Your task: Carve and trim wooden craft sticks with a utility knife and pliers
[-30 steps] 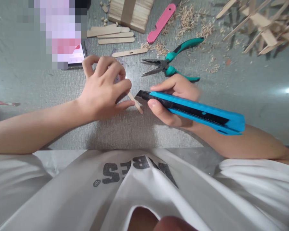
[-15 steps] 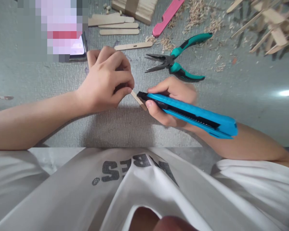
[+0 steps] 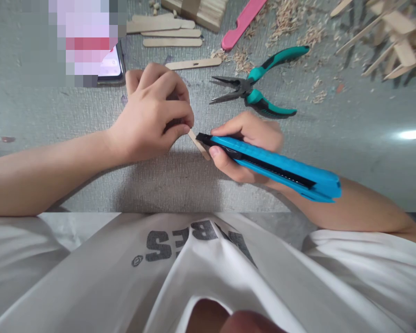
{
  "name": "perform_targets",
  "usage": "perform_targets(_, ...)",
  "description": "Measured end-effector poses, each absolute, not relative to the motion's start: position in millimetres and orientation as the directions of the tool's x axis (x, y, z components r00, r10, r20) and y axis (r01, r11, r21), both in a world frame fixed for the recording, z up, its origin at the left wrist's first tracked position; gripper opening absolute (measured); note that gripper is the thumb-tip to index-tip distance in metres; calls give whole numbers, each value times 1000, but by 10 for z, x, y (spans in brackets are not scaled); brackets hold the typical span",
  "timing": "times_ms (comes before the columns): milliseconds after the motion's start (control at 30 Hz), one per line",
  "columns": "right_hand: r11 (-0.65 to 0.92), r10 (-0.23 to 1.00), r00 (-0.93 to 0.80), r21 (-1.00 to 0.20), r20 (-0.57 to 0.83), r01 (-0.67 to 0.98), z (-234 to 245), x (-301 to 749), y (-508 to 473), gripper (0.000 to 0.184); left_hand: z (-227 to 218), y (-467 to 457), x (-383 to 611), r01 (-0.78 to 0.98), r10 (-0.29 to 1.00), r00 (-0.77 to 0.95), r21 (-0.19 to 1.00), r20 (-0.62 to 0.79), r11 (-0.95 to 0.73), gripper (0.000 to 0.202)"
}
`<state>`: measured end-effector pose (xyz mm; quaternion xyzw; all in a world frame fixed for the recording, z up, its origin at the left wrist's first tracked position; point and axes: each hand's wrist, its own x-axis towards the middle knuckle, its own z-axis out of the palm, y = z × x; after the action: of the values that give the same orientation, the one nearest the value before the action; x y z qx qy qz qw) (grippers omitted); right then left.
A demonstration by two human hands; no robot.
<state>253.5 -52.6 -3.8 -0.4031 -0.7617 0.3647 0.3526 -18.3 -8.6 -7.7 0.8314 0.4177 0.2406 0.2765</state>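
Observation:
My left hand (image 3: pixel 156 113) pinches a wooden craft stick (image 3: pixel 200 147) between thumb and fingers, its free end slanting down to the right. The upper part of that stick is hidden under my fingers. In my right hand (image 3: pixel 246 143) is a blue utility knife (image 3: pixel 280 166) with a black slide track, its handle pointing back along my forearm. The knife's dark tip meets the stick or lies just above it; which one I cannot tell. Beyond my right hand rest needle-nose pliers (image 3: pixel 244 88) with teal and black handles, jaws apart.
A slotted craft stick (image 3: pixel 194 64) and several plain sticks (image 3: pixel 173 33) lie farther back. Behind them is a banded stick bundle (image 3: pixel 208 14). A pink tool handle (image 3: pixel 242 25), wood shavings (image 3: pixel 287 18), a stick structure (image 3: pixel 398 41) and a phone (image 3: pixel 113 69) are also on the table.
Both hands keep their grips and nearly the same places. The knife tip has shifted very slightly left along with the right hand; the background has shifted slightly with the camera.

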Motion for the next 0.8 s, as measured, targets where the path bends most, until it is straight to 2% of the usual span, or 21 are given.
perform_targets(67,400,877,-422,-836,230,375,-28,2533,-524,14,-77,-86,-189,572,812,551,623,189,-533,7)
perform_targets(200,461,849,-435,-823,300,331,-1,2523,-510,9,-42,-90,-193,604,790,586,554,178,-573,11)
perform_targets(300,451,861,-427,-803,276,389,-13,2536,-491,15,-19,-97,-190,618,785,597,530,164,-581,18)
perform_targets(433,440,860,-450,-798,242,413,-60,2566,-457,25,-84,-102,-186,588,767,596,522,237,-618,13)
perform_targets(567,485,832,-459,-808,310,334,-52,2550,-436,19,-236,-99,-187,570,770,574,539,278,-620,9)
perform_targets(700,422,852,-462,-845,245,329,-24,2521,-433,22,-336,-83,-204,535,744,579,533,334,-656,8)
perform_targets(800,446,835,-487,-833,256,328,-10,2519,-432,22,-281,-89,-207,550,748,586,524,313,-650,9)
